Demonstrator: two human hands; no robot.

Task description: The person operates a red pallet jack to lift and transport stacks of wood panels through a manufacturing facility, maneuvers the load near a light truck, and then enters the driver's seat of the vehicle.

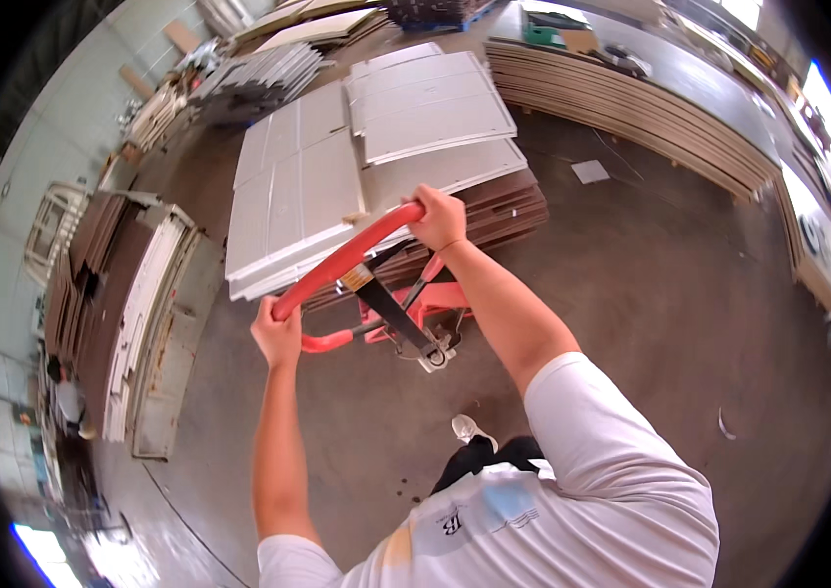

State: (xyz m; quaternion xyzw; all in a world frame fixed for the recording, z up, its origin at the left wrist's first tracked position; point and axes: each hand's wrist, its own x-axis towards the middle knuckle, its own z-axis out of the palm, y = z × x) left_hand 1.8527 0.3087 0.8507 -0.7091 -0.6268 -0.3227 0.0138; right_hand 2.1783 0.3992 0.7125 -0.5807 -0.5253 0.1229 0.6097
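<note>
My left hand [276,333] is closed round the lower left end of a red pallet jack handle [349,255]. At the upper right end of the same handle, my right hand [438,218] is wrapped round the grip. The handle tilts up to the right, with both arms stretched forward. Below it, a black shaft runs down to the red pallet jack [435,302] and its wheel area. Just beyond lies a wide stack of white panels [296,162] with brown panels [506,211] underneath. The forks are hidden under the stack.
On the left, brown and white panels lean upright near a pale metal frame [163,387]. A long table of stacked boards [631,108] curves along the right. Grey panels [261,78] lie at the back left. A white sheet [589,172] rests on the floor. A person [70,397] is at far left.
</note>
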